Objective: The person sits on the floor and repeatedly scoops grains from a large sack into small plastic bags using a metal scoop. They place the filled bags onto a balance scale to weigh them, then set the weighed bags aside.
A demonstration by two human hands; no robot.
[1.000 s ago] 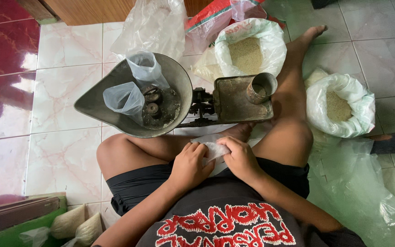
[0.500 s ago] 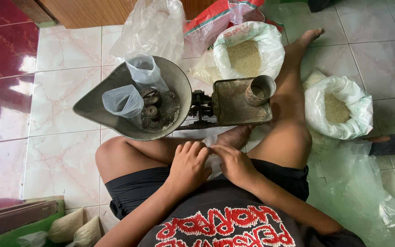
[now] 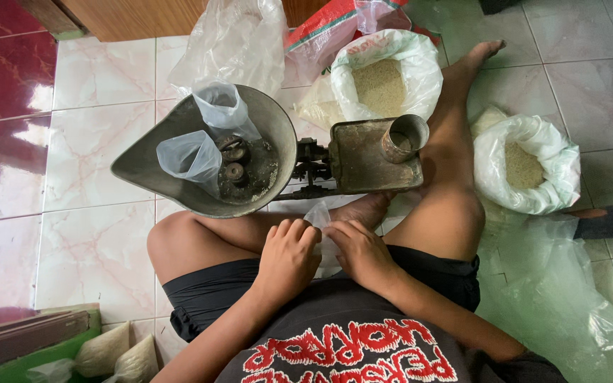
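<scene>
Vs a second ago: both hands have shifted slightly up the lap toward the balance scale (image 3: 278,159), small clear plastic bag (image 3: 323,237) now bunched tighter between them; looks like fiddling with the bag mouth. Left hand (image 3: 289,257) curled, fingertips pinching the bag's left edge; right hand (image 3: 362,252) pinching its right side. Bag sits just below the scale, touching both hands. Scale pan (image 3: 179,138) unchanged

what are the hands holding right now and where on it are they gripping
Both the left hand and the right hand pinch a small clear plastic bag in the lap, fingers gathered at its top edge; the exact grip is partly hidden.
</scene>
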